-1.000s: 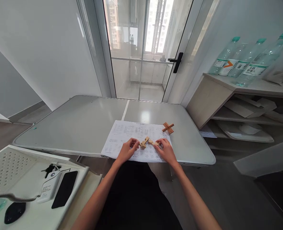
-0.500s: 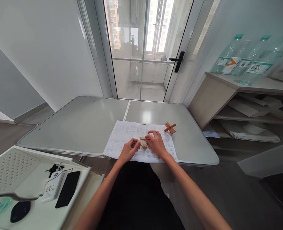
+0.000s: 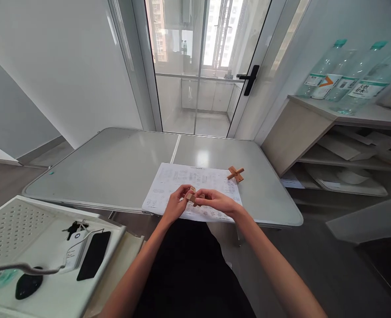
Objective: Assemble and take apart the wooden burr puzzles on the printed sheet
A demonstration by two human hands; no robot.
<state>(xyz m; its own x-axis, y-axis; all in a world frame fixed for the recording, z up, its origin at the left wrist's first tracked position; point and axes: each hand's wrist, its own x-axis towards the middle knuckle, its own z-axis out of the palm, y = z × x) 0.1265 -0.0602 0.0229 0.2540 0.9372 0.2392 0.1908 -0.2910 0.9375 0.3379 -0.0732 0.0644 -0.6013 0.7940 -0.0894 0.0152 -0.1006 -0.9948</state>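
Small light-brown wooden puzzle pieces (image 3: 191,197) are held between my two hands, above a printed sheet. My left hand (image 3: 178,202) pinches them from the left side, its fingers curled. From the right, my right hand (image 3: 215,200) closes its thumb and fingers on them. The fingers cover much of the wood, so I cannot tell how the pieces fit together. Beneath lies the white instruction sheet (image 3: 172,176), printed with rows of small diagrams. A brown wooden cross-shaped puzzle (image 3: 236,174) rests at the sheet's right edge, apart from both hands.
The grey folding table (image 3: 125,163) stands before a glass door (image 3: 198,97). At lower left, a white tray (image 3: 116,240) holds a black phone (image 3: 94,256), keys (image 3: 73,229) and a black mouse (image 3: 29,282). Plastic bottles (image 3: 324,66) top the shelf unit (image 3: 301,132) at right.
The hands have come together, the right moving left and closing on the wood. The pieces that lay near the sheet are now lifted between the fingers. The view has shifted slightly.
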